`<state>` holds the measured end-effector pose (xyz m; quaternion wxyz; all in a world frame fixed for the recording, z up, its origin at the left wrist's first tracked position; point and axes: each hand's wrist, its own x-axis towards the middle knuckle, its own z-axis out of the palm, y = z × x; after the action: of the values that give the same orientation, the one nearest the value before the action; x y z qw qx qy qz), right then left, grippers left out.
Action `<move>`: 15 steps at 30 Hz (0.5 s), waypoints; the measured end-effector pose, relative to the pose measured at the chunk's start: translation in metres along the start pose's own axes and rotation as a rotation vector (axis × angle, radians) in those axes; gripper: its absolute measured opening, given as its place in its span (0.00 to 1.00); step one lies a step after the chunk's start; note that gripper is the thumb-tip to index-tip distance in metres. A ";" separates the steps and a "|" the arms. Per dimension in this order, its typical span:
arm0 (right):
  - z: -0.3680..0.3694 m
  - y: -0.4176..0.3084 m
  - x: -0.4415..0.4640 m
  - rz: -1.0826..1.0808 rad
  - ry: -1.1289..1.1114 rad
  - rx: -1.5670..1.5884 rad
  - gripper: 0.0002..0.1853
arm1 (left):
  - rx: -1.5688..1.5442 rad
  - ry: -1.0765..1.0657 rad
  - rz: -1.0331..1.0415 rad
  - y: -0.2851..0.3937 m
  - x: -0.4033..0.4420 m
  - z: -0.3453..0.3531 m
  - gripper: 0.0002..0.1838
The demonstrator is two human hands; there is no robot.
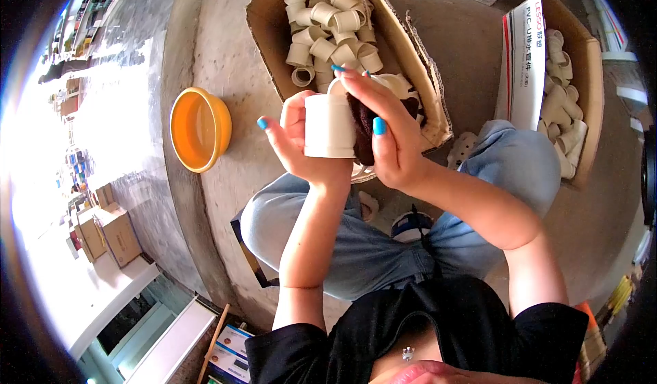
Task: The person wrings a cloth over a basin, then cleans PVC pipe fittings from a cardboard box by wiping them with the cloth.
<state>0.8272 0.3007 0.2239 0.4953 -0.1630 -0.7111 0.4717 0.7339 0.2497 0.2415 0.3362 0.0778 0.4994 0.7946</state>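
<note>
Snugly, I have the left hand point(306, 157) clasping the white fitting point(330, 125).
Its fingers curl round the left side; my right hand point(398, 141) closes on a dark cloth point(363, 127) against the right. The axis seems to point forward, above the near edge of the cardboard box point(400, 38).
</note>
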 end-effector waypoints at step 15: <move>-0.006 -0.031 0.024 -0.136 -0.219 -0.543 0.22 | 0.665 -0.320 0.574 -0.006 -0.007 -0.004 0.23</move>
<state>0.8289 0.3046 0.2631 0.3842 -0.1894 -0.8699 0.2445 0.7398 0.2440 0.2354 0.1322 0.4381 0.6272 0.6303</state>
